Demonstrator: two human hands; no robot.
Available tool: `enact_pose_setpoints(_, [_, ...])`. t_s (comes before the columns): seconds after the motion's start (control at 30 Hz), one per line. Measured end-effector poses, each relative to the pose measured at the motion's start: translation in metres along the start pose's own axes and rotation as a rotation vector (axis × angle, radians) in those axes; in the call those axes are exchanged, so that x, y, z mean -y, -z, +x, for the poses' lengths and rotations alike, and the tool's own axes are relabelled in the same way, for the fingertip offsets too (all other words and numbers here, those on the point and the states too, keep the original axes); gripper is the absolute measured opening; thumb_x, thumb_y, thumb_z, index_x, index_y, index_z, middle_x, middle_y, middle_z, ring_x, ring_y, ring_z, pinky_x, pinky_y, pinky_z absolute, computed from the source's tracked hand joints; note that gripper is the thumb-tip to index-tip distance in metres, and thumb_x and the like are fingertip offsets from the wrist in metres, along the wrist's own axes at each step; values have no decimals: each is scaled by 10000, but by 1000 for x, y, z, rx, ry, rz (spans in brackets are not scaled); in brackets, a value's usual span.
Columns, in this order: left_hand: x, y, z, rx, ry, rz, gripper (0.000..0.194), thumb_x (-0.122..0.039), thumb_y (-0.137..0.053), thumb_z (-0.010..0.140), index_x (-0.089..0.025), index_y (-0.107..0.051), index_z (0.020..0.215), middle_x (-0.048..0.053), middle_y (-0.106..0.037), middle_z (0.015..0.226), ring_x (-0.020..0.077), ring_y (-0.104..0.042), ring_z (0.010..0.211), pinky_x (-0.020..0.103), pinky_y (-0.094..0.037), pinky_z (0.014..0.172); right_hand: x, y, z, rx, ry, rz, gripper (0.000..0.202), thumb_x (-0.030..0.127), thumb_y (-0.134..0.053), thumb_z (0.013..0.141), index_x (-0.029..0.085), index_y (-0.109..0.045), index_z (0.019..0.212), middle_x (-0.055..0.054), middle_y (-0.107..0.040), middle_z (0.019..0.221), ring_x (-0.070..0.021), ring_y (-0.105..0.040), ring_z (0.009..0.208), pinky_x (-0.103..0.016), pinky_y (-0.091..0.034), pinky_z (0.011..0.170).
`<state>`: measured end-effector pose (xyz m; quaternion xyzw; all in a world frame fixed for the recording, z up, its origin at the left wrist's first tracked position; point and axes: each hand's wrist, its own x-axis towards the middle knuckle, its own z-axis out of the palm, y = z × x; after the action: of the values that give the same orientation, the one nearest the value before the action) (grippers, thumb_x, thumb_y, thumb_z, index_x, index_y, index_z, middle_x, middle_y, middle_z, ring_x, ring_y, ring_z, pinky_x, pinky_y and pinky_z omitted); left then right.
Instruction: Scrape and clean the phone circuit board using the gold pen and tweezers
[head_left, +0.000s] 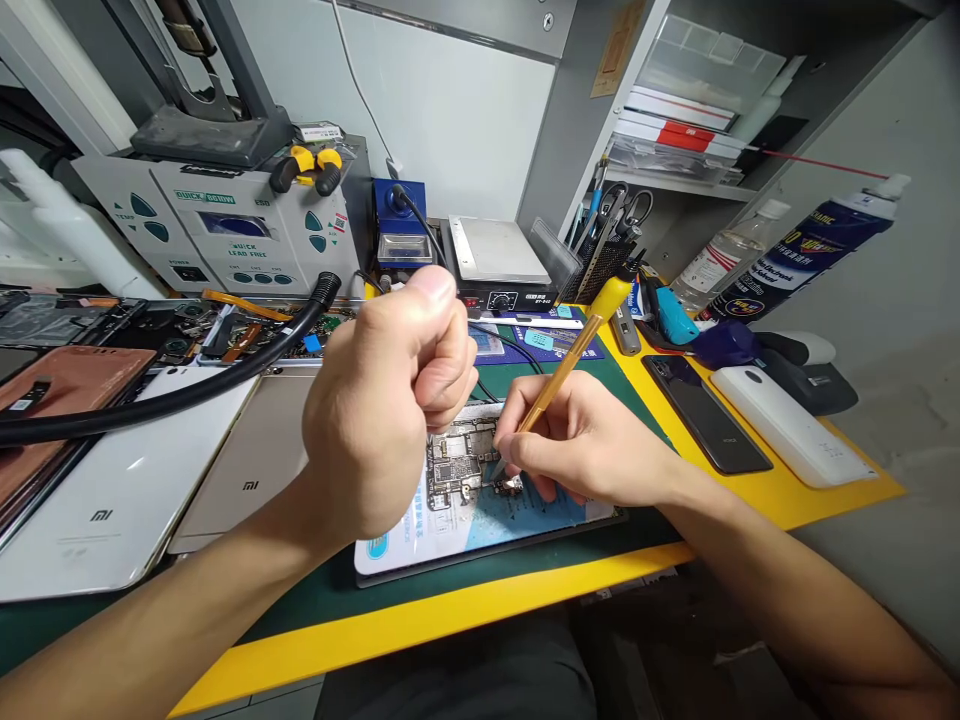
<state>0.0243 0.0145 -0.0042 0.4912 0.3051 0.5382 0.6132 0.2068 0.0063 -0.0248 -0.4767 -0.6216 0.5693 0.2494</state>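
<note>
The right hand [581,445] pinches a yellow tool [559,375] like a pen, tip on the circuit board [459,465]; the left hand [386,400] hovers fisted, contents hidden.

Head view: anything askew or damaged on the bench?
Nothing spilled. The bare phone circuit board lies on the blue mat, the right hand working it with a gold-handled tool. Left hand is fisted above.

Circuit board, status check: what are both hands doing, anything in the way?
Right hand grips gold-handled tool, tip at circuit board. Left hand fisted above board; what it holds is hidden. Black hose lies left, clear of board.
</note>
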Motion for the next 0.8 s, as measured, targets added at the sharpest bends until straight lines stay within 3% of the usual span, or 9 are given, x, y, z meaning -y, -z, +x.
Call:
enact_pose_setpoints(0.13, [-2,-1,0,-33,29,7,565,-379,-429,985,-211,-339,453,-28,-167,455,94,-200,420,304,-179,455,0,2,1,24,-2,18,79,170,-690,800,185,-621,764,35,-658,624,-84,-571,412,-148,-400,314])
enact_pose_setpoints(0.3, [0,-1,1,-8,19,-19,556,-452,-600,896,-208,-340,468,-37,-211,463,80,-231,428,293,-188,447,0,3,2,25,-10,26,79,143,-684,802,179,-622,767,48,-631,593,-69,-556,401,-130,-392,318])
enact_pose_setpoints(0.5, [-1,0,0,-33,19,18,561,-389,-448,975,-206,-327,458,-28,-194,453,89,-225,418,298,-197,445,0,3,3,31,-14,45,93,154,-715,785,175,-629,755,32,-668,639,-70,-577,423,-132,-409,326])
enact_pose_setpoints(0.8, [1,2,1,-9,18,0,536,-432,-597,875,-207,-328,470,-36,-195,455,81,-226,426,313,-184,445,0,3,2,22,-11,42,98,165,-716,811,174,-629,767,31,-669,641,-65,-562,413,-133,-397,330])
